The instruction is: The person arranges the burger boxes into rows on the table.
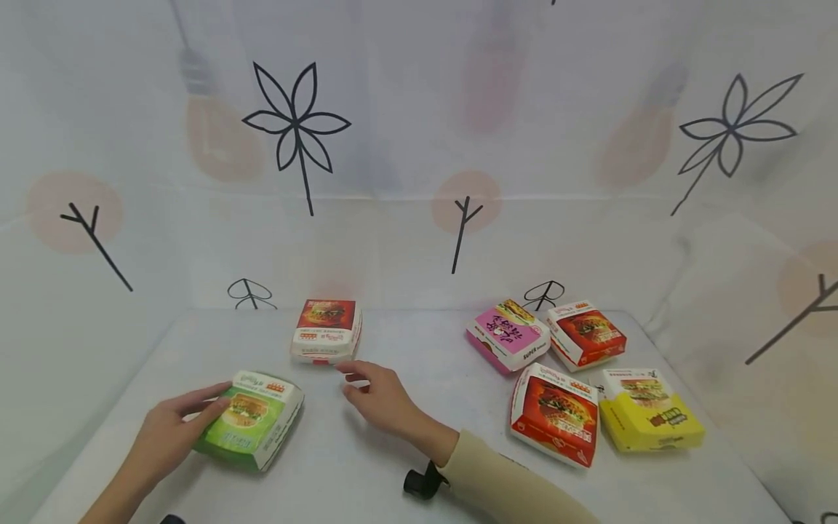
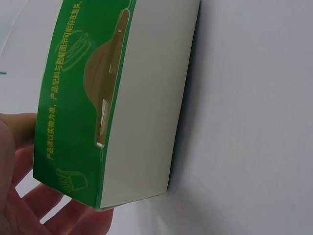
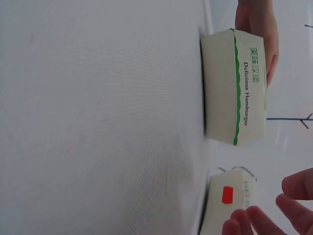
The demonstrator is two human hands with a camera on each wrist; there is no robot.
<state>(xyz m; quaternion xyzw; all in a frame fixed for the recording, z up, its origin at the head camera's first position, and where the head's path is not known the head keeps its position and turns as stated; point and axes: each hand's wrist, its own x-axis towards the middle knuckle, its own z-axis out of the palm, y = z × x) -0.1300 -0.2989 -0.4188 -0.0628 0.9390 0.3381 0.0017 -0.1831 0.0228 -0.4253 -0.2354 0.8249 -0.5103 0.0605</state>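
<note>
A green and white hamburger box (image 1: 249, 420) lies on the left of the white table. My left hand (image 1: 172, 429) holds it from the left, with the thumb over its top. In the left wrist view, fingers (image 2: 41, 201) show along one end of the green box (image 2: 68, 103). My right hand (image 1: 382, 400) hovers with loosely bent fingers and nothing in them. Its fingertips are close to the front of a red and white hamburger box (image 1: 326, 331) at the back. The right wrist view shows this box (image 3: 228, 195) beyond the fingers (image 3: 257, 218).
On the right stand a pink box (image 1: 507, 336), a red box (image 1: 586, 335) behind, another red box (image 1: 555, 415) in front and a yellow box (image 1: 649, 410). A patterned cloth (image 1: 393, 247) hangs behind the table (image 1: 419, 349). A black strap device (image 1: 424, 482) sits on the right wrist.
</note>
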